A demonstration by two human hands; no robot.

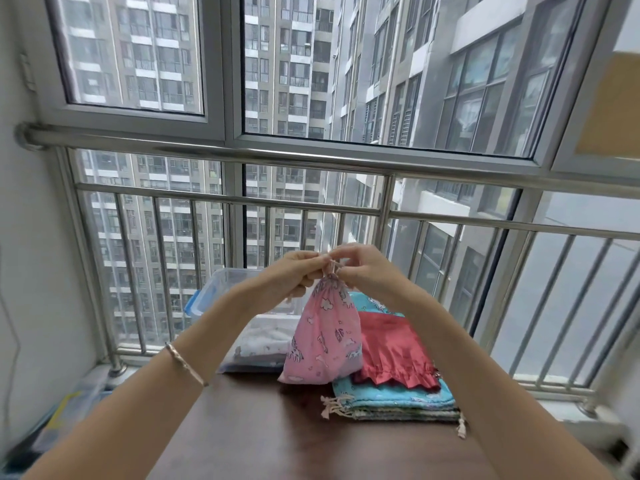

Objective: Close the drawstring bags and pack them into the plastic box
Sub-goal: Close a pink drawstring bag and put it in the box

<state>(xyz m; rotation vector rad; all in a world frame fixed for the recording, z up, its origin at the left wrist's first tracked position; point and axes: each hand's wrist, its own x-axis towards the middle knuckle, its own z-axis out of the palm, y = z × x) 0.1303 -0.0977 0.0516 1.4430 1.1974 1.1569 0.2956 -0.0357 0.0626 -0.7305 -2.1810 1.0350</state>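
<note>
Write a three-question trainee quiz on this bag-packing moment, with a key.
1. True or false: the pink bag lies flat on the table.
2. What rests on the blue bags? A) red bag B) plastic box C) bracelet
3. Which hands pinch the pink bag's drawstrings?

Key: 1 false, it hangs. 2 A. 3 both, left hand and right hand.

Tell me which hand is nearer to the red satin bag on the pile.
Right. The right hand is above the red satin bag, pinching the pink bag at its drawstring top. The left hand holds the same top, farther left.
</note>
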